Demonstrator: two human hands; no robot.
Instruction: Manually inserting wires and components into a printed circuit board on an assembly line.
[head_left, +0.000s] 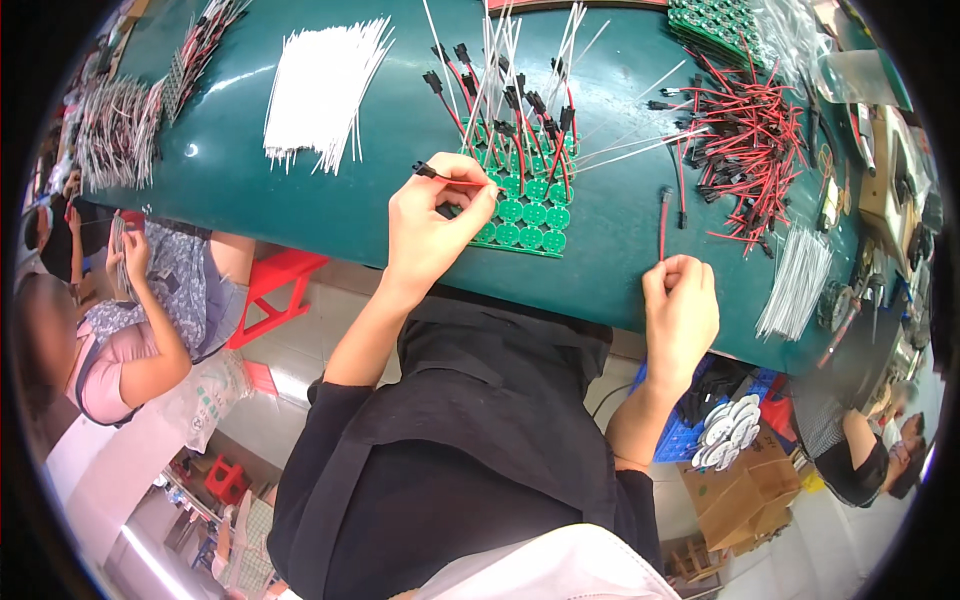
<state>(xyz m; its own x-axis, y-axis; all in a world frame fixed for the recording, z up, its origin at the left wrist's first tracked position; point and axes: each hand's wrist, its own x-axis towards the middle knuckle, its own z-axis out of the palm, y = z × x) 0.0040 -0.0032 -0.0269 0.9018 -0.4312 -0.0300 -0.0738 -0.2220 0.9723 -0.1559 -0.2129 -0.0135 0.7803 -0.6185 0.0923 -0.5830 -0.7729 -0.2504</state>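
My left hand (428,222) pinches a short red-and-black wire lead (455,181) with a black plug at one end. It is at the left edge of a panel of round green circuit boards (528,211), and the lead's bare end is near the fingertips. Upright on the panel's far part stand several red-and-black leads (520,150) with black plugs, among long white wires (497,60). Closer to the table's front edge, my right hand (681,310) is closed on another red-and-black lead (663,230), its plug pointing away from me.
A tangled pile of red-and-black leads (750,150) lies right, beside a bundle of white wires (796,285). A larger stack of white wires (322,95) is at the left on the green table (225,190). Co-workers sit left and right. Blue crate (683,432) below.
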